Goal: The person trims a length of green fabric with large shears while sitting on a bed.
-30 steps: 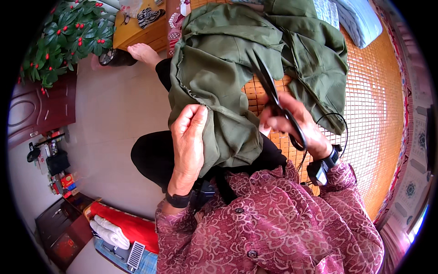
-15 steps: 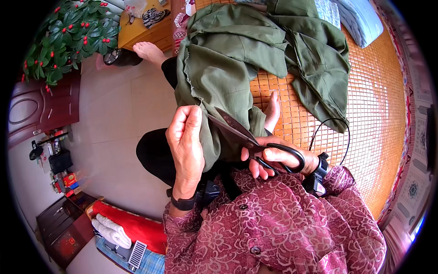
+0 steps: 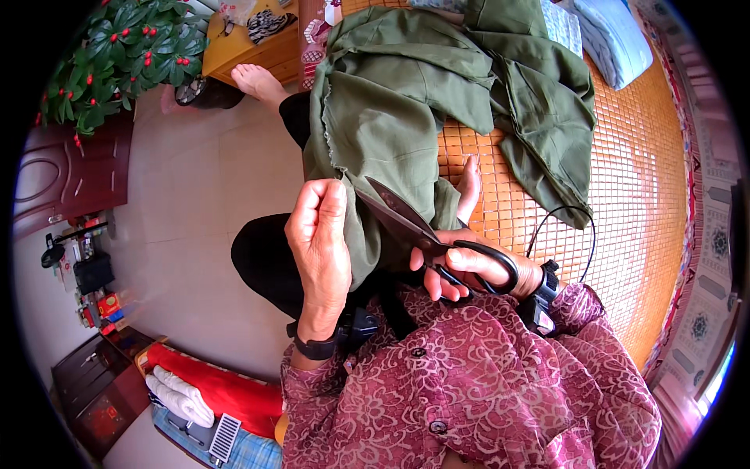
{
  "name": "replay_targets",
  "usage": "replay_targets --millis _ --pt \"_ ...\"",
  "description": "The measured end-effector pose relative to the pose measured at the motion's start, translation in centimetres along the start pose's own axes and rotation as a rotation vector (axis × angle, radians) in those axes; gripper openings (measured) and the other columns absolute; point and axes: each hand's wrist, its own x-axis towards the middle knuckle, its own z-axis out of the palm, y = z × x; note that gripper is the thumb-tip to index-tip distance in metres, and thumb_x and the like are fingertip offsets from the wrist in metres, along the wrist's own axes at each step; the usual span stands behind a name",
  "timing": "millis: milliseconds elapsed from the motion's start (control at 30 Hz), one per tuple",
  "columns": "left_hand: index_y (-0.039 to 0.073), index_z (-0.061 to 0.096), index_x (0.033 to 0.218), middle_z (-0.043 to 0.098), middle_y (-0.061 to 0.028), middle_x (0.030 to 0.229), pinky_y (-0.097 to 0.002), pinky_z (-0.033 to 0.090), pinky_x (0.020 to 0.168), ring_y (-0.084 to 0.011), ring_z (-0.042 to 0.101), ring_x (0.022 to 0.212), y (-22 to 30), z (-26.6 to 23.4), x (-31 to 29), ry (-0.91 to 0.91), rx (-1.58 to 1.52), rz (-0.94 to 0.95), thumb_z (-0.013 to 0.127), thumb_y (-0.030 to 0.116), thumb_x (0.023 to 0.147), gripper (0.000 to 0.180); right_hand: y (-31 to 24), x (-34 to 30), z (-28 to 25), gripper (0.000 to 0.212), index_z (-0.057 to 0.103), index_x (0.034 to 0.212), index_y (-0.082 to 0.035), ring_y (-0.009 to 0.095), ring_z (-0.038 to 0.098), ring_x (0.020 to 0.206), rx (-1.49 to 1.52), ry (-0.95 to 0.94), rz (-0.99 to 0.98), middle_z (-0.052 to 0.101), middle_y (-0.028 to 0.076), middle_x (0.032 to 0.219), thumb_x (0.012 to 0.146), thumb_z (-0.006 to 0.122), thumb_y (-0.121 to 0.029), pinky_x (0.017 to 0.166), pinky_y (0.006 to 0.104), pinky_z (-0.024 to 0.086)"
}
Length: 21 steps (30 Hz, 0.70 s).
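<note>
Scissors (image 3: 437,238) in right hand (image 3: 469,262) grip, blades seemingly parted; green cloth (image 3: 391,133) edge in left hand (image 3: 320,242) pinch.

Maroon floral buttoned blouse (image 3: 484,391), black wristbands (image 3: 312,348), perhaps dark trousers (image 3: 266,262).

Orange bamboo mat (image 3: 625,234) covers the surface on the right, with a patterned border (image 3: 707,234) along its far edge. A thin black cable (image 3: 564,219) loops across the mat. Pale blue pillow (image 3: 621,35) lies at the upper right corner. Yellow wooden cabinet (image 3: 250,51) stands at top centre, carrying a striped item on its top. Potted plant (image 3: 117,55) with green leaves and red berries at upper left. Dark red wooden door (image 3: 70,176) below the plant. Beige tiled floor (image 3: 187,234) between them. Red cloth (image 3: 219,387) at lower left, with a white rolled towel (image 3: 180,395) lying on it.
</note>
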Motion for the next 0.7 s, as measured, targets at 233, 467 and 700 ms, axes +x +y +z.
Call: replay_targets --millis 233,467,700 --pt "0.001 0.054 0.083 0.041 0.0067 0.069 -0.0184 0.028 0.057 -0.0028 0.032 0.064 0.0 -0.4 -0.1 -0.012 -0.019 -0.001 0.052 0.018 0.095 0.021 -0.7 0.7 0.3 0.064 0.048 0.114 0.000 0.009 0.052 0.060 -0.035 -0.003 0.008 0.062 0.008 0.079 0.087 0.046 -0.058 0.054 0.0211 0.040" --pt "0.001 0.054 0.083 0.041 0.0070 0.067 -0.0186 0.029 0.055 -0.0025 0.032 0.062 -1.0 -1.1 -0.6 -0.027 -0.009 -0.015 0.052 0.016 0.095 0.020 -0.5 2.1 0.2 0.051 0.046 0.115 -0.001 0.010 0.050 0.059 0.204 0.181 -0.138 0.060 0.007 0.077 0.091 0.049 -0.046 0.055 0.0213 0.041" --pt "0.001 0.053 0.081 0.040 0.0071 0.066 -0.0192 0.027 0.052 -0.0022 0.031 0.060 -0.6 -1.7 -0.4 -0.029 -0.006 -0.029 0.052 0.016 0.095 0.020 -3.0 3.8 0.7 0.048 0.047 0.118 -0.006 0.008 0.057 0.079 -0.378 0.519 -0.260 0.061 0.002 0.082 0.078 0.072 -0.016 0.077 0.0191 0.040"
